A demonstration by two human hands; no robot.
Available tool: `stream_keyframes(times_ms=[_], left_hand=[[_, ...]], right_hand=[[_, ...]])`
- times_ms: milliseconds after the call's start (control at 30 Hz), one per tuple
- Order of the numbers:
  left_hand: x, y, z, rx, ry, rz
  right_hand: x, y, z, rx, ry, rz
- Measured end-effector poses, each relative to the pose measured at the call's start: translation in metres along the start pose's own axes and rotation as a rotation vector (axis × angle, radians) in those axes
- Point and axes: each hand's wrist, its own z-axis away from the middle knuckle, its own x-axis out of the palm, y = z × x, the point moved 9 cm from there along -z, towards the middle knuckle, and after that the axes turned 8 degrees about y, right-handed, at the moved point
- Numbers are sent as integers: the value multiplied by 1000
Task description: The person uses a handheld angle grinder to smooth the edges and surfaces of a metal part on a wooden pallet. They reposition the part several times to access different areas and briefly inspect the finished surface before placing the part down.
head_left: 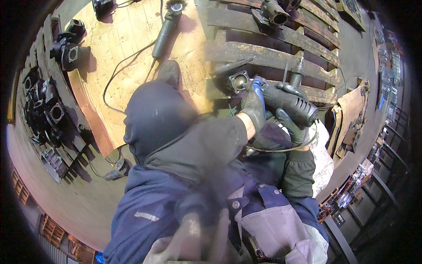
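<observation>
My gloved right hand (pixel 293 127) is wrapped round the thick black body of a corded power tool (pixel 288 103), its vented end pointing right. My left hand (pixel 255 103), in a blue and grey glove, is closed at the tool's front end; the exact grip is partly hidden. Right beside the left fingers is a metal housing (pixel 239 81) with a square flange and a round opening. Behind the tool, a dark tool nose with a metal shaft (pixel 299 70) points away over the wooden pallet (pixel 272 53). A cord (pixel 285 150) loops below my hands.
On the wooden board (pixel 132 39) at left lies a grinder (pixel 167 31) with a wire brush and a cord. Black flanged housings (pixel 55 112) crowd the left pallet; another housing (pixel 273 13) stands on the far pallet. Cardboard (pixel 351 110) with small parts lies at right.
</observation>
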Motion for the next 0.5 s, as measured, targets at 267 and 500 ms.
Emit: stream_keyframes(times_ms=[267, 500], left_hand=[[-7, 4, -3, -28, 132, -76], [-9, 4, 3, -2, 177, -120]], right_hand=[[10, 0, -10, -6, -51, 154], [4, -3, -7, 6, 11, 35]])
